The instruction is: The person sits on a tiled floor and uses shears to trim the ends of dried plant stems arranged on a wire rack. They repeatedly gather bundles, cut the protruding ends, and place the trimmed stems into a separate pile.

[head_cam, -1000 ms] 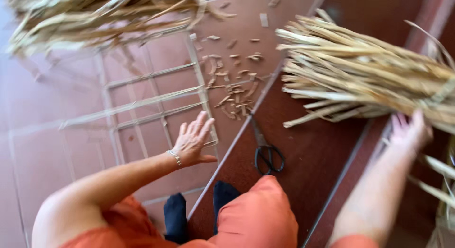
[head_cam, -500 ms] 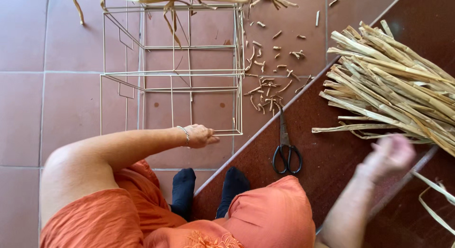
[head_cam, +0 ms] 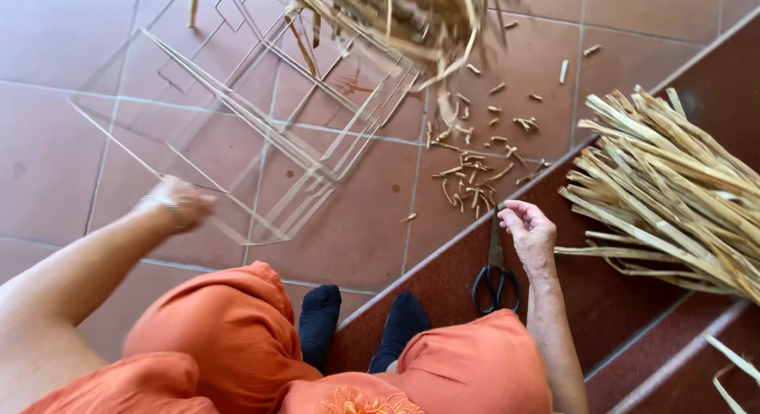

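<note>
The left hand [head_cam: 184,202] is on the near edge of a thin wire frame [head_cam: 261,137] that sits tilted over the tiled floor [head_cam: 55,161]. The hand is blurred, so whether its fingers close round a bar cannot be told. The frame itself is smeared across the view, its bars showing double.

The right hand [head_cam: 529,233] hangs loosely open and empty, fingers curled upward, just above the scissors [head_cam: 495,275]. The scissors lie on the dark red step [head_cam: 602,303], black handles toward the person, blades pointing away. The two hands are well apart, one on each side of the person's knees.

A bundle of straw [head_cam: 673,192] lies on the step to the right of the right hand, near it but not touching. Short cut bits [head_cam: 475,180] are scattered on the tiles between the frame and the bundle. More straw [head_cam: 404,18], blurred, hangs at the top of the view over the frame's far end. Two dark socks [head_cam: 360,323] show between orange trouser legs [head_cam: 229,335].
</note>
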